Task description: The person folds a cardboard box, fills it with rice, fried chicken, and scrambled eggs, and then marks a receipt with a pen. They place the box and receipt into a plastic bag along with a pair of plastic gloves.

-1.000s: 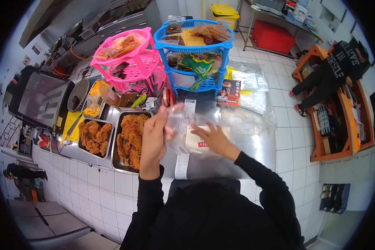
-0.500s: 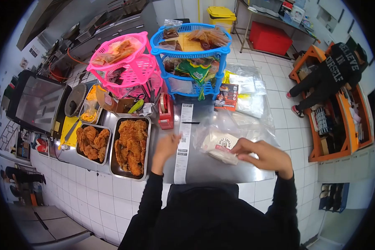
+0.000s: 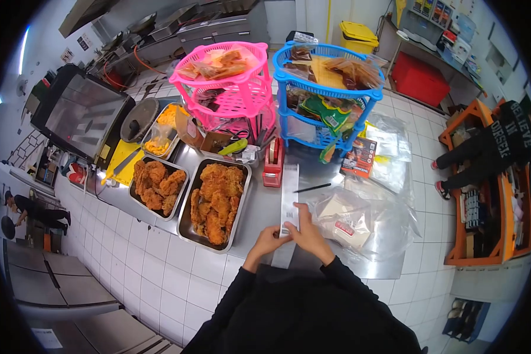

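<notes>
A long printed receipt lies on the steel table, running toward my body. My left hand pinches its left edge near the table's front. Opposite it, my right hand grips the right edge, with the thumb on the paper. The two hands nearly meet, and part of the strip is hidden under the fingers. Just beyond the right hand, a black pen rests across the tabletop. A clear plastic bag with pale paper pouches inside lies to the right.
Two metal trays of fried chicken stand at the left. A red tape dispenser, a pink basket rack and a blue basket rack line the back. One person stands at an orange shelf; another is far left.
My right hand has left the pouches in the plastic bag and moved left to the receipt. My left hand has come down onto it too. The view has turned left.
</notes>
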{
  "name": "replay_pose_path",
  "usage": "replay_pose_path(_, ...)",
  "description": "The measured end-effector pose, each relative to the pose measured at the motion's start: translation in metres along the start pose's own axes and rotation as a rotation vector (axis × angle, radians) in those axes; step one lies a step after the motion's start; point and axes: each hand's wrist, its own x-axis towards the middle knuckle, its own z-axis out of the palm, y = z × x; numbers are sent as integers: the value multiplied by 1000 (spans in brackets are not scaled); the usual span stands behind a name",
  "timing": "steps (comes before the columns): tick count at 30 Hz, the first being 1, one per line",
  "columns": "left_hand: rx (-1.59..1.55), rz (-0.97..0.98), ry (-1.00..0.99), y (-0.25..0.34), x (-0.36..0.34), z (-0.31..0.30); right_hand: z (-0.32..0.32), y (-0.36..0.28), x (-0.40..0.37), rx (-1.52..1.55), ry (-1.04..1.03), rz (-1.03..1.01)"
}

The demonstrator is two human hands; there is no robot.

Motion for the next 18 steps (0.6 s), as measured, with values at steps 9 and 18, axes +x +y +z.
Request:
replay_pose_path(9, 28, 23, -191, 63, -32, -43, -19, -53, 56, 1283, 83, 417)
replay_pose_path(18, 72, 17, -211, 102, -7, -171, -130, -117, 61, 1017, 272, 2)
